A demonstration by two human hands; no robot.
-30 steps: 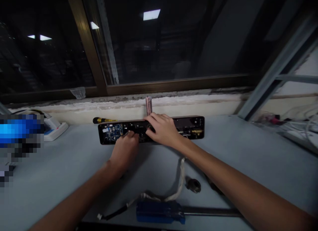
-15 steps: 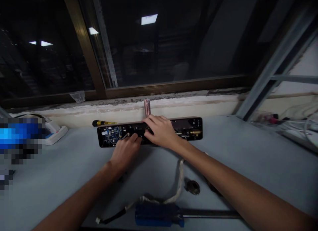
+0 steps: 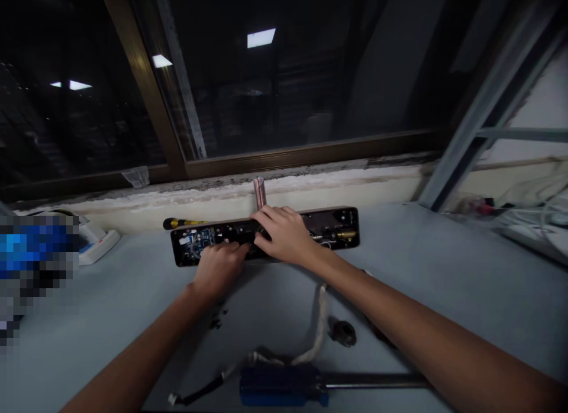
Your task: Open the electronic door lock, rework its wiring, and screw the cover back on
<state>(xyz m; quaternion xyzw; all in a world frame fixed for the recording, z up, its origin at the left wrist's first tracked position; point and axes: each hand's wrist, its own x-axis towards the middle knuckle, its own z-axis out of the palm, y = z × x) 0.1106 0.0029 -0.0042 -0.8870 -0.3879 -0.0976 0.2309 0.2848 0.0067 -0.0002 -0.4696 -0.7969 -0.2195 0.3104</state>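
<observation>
- Dark window panes [image 3: 275,93] with reflected lights rise behind a grey-blue tabletop [image 3: 399,277], and a slanting metal frame [image 3: 479,120] stands at the right.
- Near the table's back edge lies a long black casing [image 3: 331,219], open side up, crosswise in front of the person and under both hands.
- Left hand [image 3: 220,265]: laid over the casing's near edge, left of its middle, fingers curled with the tips down inside; whether they pinch anything cannot be told.
- Right hand [image 3: 284,234]: across the casing just right of the other hand, half open, fingers at the far rim and thumb apart from them, lower down; any grip between them is hidden.
- Beyond the left hand, a blue circuit board [image 3: 199,241] shows in the casing's left end; beyond the right hand, a brass-coloured part [image 3: 346,234] shows in the other end.
- Behind the casing are a copper-coloured cylinder [image 3: 260,193] and a yellow-and-black screwdriver [image 3: 180,223].
- Nearer the person lie a whitish cable [image 3: 320,318], a dark ring-shaped piece [image 3: 344,333] and a blue-handled screwdriver [image 3: 279,386].
</observation>
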